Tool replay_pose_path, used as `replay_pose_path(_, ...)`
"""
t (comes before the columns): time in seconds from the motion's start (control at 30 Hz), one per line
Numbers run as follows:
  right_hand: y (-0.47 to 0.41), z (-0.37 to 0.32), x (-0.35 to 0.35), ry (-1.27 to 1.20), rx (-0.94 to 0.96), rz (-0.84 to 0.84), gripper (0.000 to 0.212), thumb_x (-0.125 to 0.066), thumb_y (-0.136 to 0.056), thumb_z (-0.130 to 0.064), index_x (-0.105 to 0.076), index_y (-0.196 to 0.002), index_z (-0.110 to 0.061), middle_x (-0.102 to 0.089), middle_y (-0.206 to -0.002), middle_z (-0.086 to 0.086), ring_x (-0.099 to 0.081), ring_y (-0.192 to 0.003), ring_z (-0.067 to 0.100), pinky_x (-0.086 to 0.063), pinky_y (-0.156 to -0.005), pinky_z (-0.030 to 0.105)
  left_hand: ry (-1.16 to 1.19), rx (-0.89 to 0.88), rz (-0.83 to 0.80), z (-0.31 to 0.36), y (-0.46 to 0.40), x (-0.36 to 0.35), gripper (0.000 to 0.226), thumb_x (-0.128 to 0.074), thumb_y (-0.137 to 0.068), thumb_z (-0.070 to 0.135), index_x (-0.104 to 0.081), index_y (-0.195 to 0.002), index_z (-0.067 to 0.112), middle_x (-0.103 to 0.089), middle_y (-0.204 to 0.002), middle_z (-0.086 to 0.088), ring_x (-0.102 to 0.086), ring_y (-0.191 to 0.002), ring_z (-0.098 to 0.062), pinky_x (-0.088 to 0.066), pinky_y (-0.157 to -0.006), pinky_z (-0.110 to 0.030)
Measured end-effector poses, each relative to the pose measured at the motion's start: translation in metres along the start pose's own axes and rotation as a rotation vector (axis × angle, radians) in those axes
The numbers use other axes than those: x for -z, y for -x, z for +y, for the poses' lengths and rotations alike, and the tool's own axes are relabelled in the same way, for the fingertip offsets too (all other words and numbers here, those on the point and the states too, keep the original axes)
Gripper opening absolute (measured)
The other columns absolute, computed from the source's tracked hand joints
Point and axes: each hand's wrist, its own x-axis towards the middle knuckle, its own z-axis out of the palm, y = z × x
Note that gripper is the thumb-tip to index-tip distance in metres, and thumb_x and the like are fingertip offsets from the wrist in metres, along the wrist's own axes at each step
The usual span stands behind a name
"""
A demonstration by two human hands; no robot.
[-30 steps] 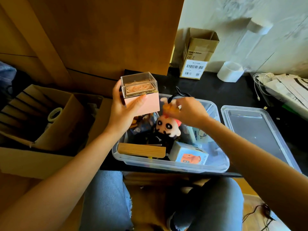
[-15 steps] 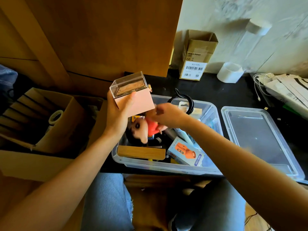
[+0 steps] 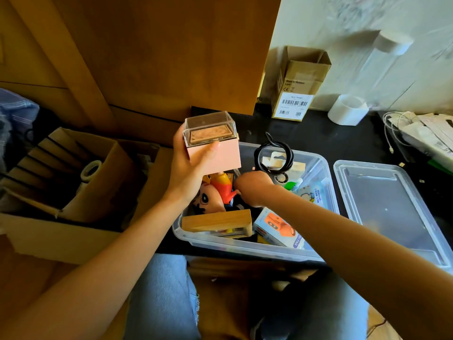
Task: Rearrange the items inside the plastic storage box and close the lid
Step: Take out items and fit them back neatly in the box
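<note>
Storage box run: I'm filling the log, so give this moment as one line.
left hand: holds pink box above storage box | right hand: grips doll inside | lid: off, beside box

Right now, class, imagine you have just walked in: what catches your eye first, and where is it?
The left hand holds a pink box with a clear lid above the plastic storage box. Below it, the right hand grips a cartoon doll inside that box. The transparent lid lies off to the right on the black table.

Head-worn view, forward and down
</note>
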Motion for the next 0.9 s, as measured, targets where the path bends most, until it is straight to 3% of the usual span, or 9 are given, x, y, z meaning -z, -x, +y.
replay_pose_path(0.13, -0.004, -0.002, -0.008, 0.032, -0.015, 0.021, 0.017, -0.052, -0.091, -0.011, -0.063, -0.103, -0.012, -0.066, -0.105, 0.007, -0.063, -0.099, 0.028, -0.042, -0.066, 0.032, -0.011, 0.006, -0.007, 0.0, 0.0, 0.001, 0.075, -0.063, -0.081, 0.03, -0.026, -0.144, 0.012, -0.054, -0.13, -0.002, -0.058, -0.115, -0.009, -0.053, -0.076, -0.018)
replay_pose_path(0.4, -0.012, -0.007, -0.01, -0.209, -0.171, 0.048, 0.024, -0.056, -0.087, -0.016, -0.06, -0.11, -0.011, -0.064, -0.112, 0.008, -0.062, -0.102, 0.029, -0.044, -0.069, 0.031, -0.028, 0.009, -0.021, 0.004, 0.003, -0.001, 0.077, -0.068, -0.082, 0.034, -0.026, -0.144, 0.016, -0.054, -0.128, 0.003, -0.056, -0.114, -0.004, -0.05, -0.08, -0.015)
replay_pose_path(0.67, -0.015, -0.009, -0.01, -0.288, -0.194, 0.028, 0.019, -0.061, -0.083, -0.014, -0.063, -0.101, -0.012, -0.066, -0.104, 0.007, -0.063, -0.093, 0.027, -0.045, -0.066, 0.03, -0.048, 0.011, -0.033, 0.009, 0.005, -0.003, 0.08, -0.064, -0.076, 0.036, -0.025, -0.144, 0.02, -0.053, -0.126, 0.008, -0.055, -0.113, 0.001, -0.05, -0.081, -0.014)
replay_pose_path(0.9, -0.018, -0.009, -0.011, -0.314, -0.199, -0.002, 0.021, -0.063, -0.082, -0.012, -0.061, -0.103, -0.012, -0.065, -0.105, 0.006, -0.062, -0.096, 0.025, -0.044, -0.07, 0.029, -0.066, 0.012, -0.04, 0.009, 0.006, -0.002, 0.082, -0.065, -0.076, 0.036, -0.025, -0.145, 0.018, -0.053, -0.132, 0.0, -0.055, -0.117, -0.008, -0.052, -0.087, -0.021)
